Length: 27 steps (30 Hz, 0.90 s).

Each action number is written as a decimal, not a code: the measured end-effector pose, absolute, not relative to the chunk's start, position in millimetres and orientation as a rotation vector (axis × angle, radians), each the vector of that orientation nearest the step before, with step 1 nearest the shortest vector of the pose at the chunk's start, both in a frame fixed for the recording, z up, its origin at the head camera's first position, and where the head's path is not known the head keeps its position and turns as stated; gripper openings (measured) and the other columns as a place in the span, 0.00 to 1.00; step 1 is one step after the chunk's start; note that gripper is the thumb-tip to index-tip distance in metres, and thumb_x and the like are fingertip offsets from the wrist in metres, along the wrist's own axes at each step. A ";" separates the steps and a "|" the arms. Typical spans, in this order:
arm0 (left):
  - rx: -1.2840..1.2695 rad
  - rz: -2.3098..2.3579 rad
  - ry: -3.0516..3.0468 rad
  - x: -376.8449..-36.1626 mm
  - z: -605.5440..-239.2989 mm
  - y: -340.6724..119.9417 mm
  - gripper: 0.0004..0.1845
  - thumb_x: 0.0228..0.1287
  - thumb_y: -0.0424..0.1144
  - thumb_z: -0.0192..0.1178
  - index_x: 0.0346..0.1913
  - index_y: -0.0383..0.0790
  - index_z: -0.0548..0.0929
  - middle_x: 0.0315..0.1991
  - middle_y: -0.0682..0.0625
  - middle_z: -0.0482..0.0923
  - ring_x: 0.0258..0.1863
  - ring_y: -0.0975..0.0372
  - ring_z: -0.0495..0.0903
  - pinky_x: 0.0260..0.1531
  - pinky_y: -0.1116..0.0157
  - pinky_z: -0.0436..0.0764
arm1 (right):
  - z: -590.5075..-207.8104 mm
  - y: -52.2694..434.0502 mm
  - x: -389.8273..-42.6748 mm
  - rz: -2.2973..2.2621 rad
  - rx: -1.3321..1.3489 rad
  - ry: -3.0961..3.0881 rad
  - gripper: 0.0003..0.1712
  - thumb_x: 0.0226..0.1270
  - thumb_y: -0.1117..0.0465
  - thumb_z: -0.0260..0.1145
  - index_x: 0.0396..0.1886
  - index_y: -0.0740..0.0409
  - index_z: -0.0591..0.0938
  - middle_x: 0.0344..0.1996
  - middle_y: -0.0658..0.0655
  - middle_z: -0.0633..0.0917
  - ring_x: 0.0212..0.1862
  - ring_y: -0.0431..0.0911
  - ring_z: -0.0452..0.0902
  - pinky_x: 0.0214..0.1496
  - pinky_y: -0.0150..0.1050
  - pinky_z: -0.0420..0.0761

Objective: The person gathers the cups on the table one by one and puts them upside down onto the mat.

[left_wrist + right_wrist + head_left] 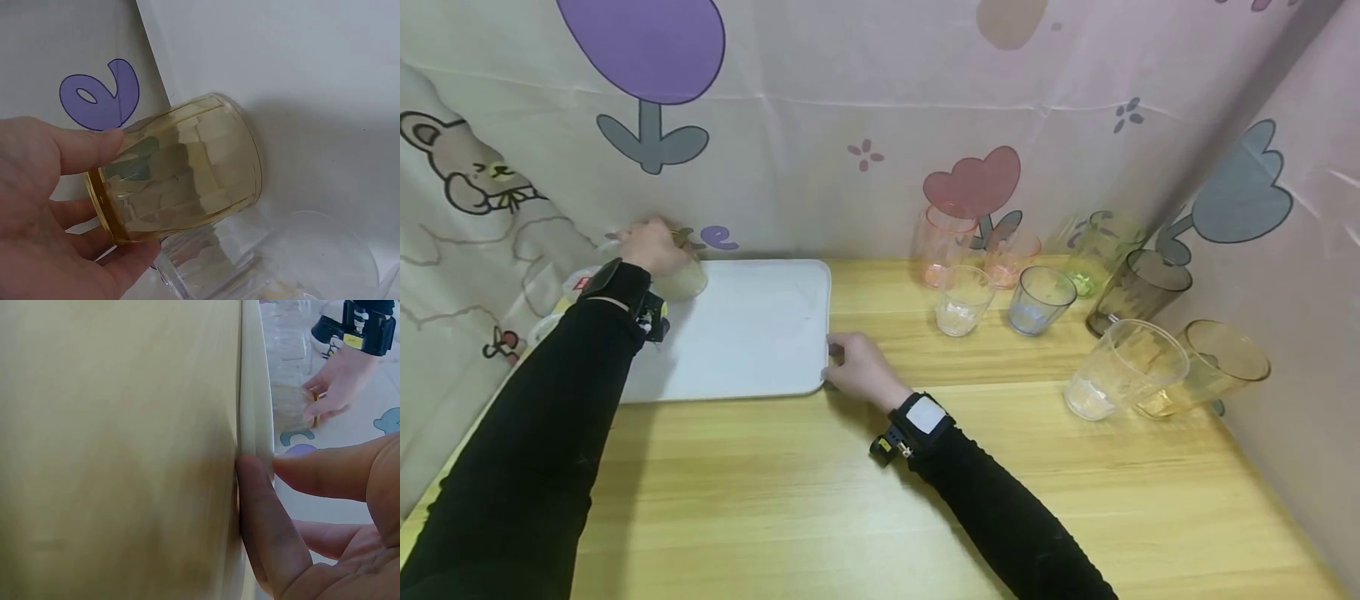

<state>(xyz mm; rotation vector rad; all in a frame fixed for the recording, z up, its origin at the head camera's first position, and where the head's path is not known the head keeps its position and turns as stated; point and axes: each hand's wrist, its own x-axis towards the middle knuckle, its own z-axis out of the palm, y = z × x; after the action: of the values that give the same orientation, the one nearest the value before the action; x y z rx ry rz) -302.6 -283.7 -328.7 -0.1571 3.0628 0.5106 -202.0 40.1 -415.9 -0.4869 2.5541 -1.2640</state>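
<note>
A white tray (pixel 752 333) lies on the wooden table at the left. My left hand (pixel 651 243) grips an amber faceted cup (pixel 685 282) at the tray's far left corner. In the left wrist view my thumb and fingers (pixel 44 212) wrap the amber cup (pixel 187 165) near its rim, and it is tilted over the tray. A clear cup (pixel 269 262) sits just beside it. My right hand (pixel 857 367) pinches the tray's right edge; the right wrist view shows a finger (pixel 262 519) under the tray rim (pixel 255 394) and the thumb on top.
Several tinted and clear cups stand at the right: pink (pixel 942 242), clear (pixel 962 300), bluish (pixel 1037 298), green (pixel 1101 246), dark grey (pixel 1138 292), a large clear one (pixel 1123 367) and an amber one (pixel 1213 367). A patterned curtain closes in the back and both sides.
</note>
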 end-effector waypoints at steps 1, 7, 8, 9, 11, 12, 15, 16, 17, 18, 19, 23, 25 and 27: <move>-0.156 0.513 3.068 -302.9 -329.0 -284.1 0.30 0.70 0.40 0.53 0.58 0.11 0.63 0.56 0.15 0.63 0.61 0.23 0.60 0.70 0.29 0.49 | -415.3 40.1 -201.9 -1.265 -0.483 2.554 0.33 0.61 0.73 0.71 0.68 0.68 0.77 0.58 0.67 0.84 0.54 0.55 0.82 0.59 0.45 0.84; -0.172 0.514 3.076 -301.9 -330.9 -284.3 0.33 0.68 0.40 0.54 0.61 0.10 0.61 0.58 0.15 0.62 0.62 0.24 0.59 0.70 0.29 0.52 | -415.2 40.0 -202.1 -1.276 -0.476 2.545 0.34 0.61 0.74 0.71 0.69 0.69 0.76 0.58 0.68 0.84 0.54 0.55 0.82 0.56 0.42 0.85; -0.186 0.513 3.069 -301.9 -331.6 -284.1 0.34 0.68 0.40 0.55 0.62 0.10 0.60 0.59 0.15 0.61 0.63 0.23 0.58 0.69 0.29 0.53 | -416.0 39.9 -202.4 -1.279 -0.477 2.538 0.34 0.61 0.74 0.70 0.69 0.70 0.76 0.59 0.68 0.84 0.54 0.55 0.83 0.55 0.41 0.85; -0.204 0.514 3.061 -302.0 -332.3 -283.8 0.35 0.68 0.40 0.55 0.63 0.09 0.59 0.60 0.14 0.59 0.64 0.23 0.57 0.69 0.29 0.55 | -416.3 39.9 -202.6 -1.288 -0.473 2.527 0.35 0.61 0.74 0.70 0.70 0.70 0.75 0.59 0.68 0.83 0.54 0.55 0.83 0.54 0.40 0.86; -0.241 0.519 3.048 -302.2 -333.1 -282.6 0.37 0.69 0.40 0.54 0.65 0.09 0.56 0.61 0.13 0.57 0.65 0.22 0.55 0.68 0.30 0.57 | -417.3 40.3 -203.4 -1.291 -0.466 2.516 0.36 0.62 0.73 0.70 0.71 0.70 0.74 0.60 0.69 0.83 0.56 0.55 0.83 0.53 0.38 0.86; -0.253 0.509 3.045 -302.4 -333.4 -282.0 0.38 0.69 0.40 0.55 0.66 0.09 0.54 0.62 0.13 0.56 0.65 0.21 0.55 0.68 0.30 0.57 | -417.6 40.6 -204.0 -1.299 -0.467 2.503 0.36 0.62 0.73 0.70 0.71 0.70 0.73 0.60 0.69 0.82 0.55 0.55 0.83 0.51 0.37 0.87; -0.259 0.483 3.051 -303.2 -333.9 -280.1 0.40 0.69 0.41 0.54 0.67 0.09 0.53 0.63 0.12 0.54 0.65 0.21 0.54 0.68 0.30 0.57 | -417.1 43.7 -205.6 -1.304 -0.451 2.485 0.35 0.65 0.69 0.71 0.71 0.69 0.73 0.61 0.69 0.82 0.54 0.54 0.83 0.53 0.38 0.86; -0.262 0.487 3.057 -302.6 -333.8 -279.5 0.41 0.69 0.42 0.54 0.68 0.09 0.52 0.63 0.12 0.54 0.65 0.22 0.54 0.68 0.30 0.57 | -416.4 44.9 -206.1 -1.309 -0.441 2.471 0.35 0.66 0.68 0.71 0.72 0.69 0.73 0.62 0.68 0.81 0.53 0.54 0.84 0.53 0.39 0.86; -0.265 0.495 3.066 -301.9 -333.3 -278.4 0.42 0.69 0.42 0.54 0.68 0.09 0.51 0.64 0.12 0.53 0.65 0.22 0.53 0.68 0.31 0.57 | -415.3 46.3 -206.6 -1.315 -0.432 2.462 0.35 0.67 0.66 0.71 0.72 0.69 0.72 0.63 0.68 0.81 0.53 0.54 0.84 0.53 0.40 0.86; -0.262 0.506 3.080 -301.1 -332.6 -276.8 0.42 0.69 0.42 0.54 0.69 0.09 0.51 0.64 0.12 0.52 0.65 0.23 0.52 0.68 0.31 0.56 | -414.0 47.9 -207.1 -1.337 -0.417 2.437 0.36 0.68 0.65 0.71 0.73 0.68 0.71 0.64 0.68 0.80 0.52 0.54 0.85 0.51 0.40 0.87; -0.258 0.538 3.096 -300.1 -331.7 -274.6 0.43 0.69 0.43 0.55 0.69 0.09 0.51 0.65 0.12 0.52 0.65 0.23 0.52 0.67 0.32 0.56 | -411.8 49.9 -207.1 -1.359 -0.394 2.415 0.37 0.69 0.64 0.71 0.75 0.67 0.70 0.66 0.67 0.79 0.52 0.54 0.85 0.51 0.40 0.87; -0.214 0.702 3.159 -293.9 -326.9 -261.2 0.43 0.69 0.43 0.56 0.72 0.12 0.50 0.69 0.14 0.47 0.68 0.26 0.47 0.68 0.33 0.55 | -400.4 57.4 -207.2 -1.477 -0.366 2.378 0.40 0.71 0.61 0.69 0.78 0.65 0.66 0.70 0.65 0.76 0.54 0.56 0.85 0.47 0.39 0.88; -0.186 0.810 3.174 -290.5 -326.1 -252.4 0.43 0.69 0.43 0.56 0.74 0.16 0.51 0.72 0.16 0.46 0.70 0.28 0.46 0.69 0.33 0.55 | -394.3 61.5 -207.2 -1.551 -0.378 2.400 0.40 0.71 0.61 0.70 0.78 0.65 0.65 0.70 0.64 0.75 0.56 0.56 0.84 0.47 0.40 0.88; -0.177 0.899 3.173 -286.5 -326.7 -242.7 0.43 0.70 0.44 0.56 0.76 0.20 0.51 0.73 0.20 0.45 0.71 0.30 0.46 0.69 0.34 0.58 | -389.1 65.7 -207.9 -1.619 -0.406 2.464 0.40 0.70 0.62 0.70 0.78 0.65 0.66 0.70 0.63 0.76 0.58 0.55 0.83 0.50 0.40 0.87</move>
<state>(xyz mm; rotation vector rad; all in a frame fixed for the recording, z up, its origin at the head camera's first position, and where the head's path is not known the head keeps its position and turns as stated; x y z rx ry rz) -286.5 -242.7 -326.7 -0.1772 3.1727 0.8994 -207.9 65.7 -389.1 -0.4064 2.4642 -1.6189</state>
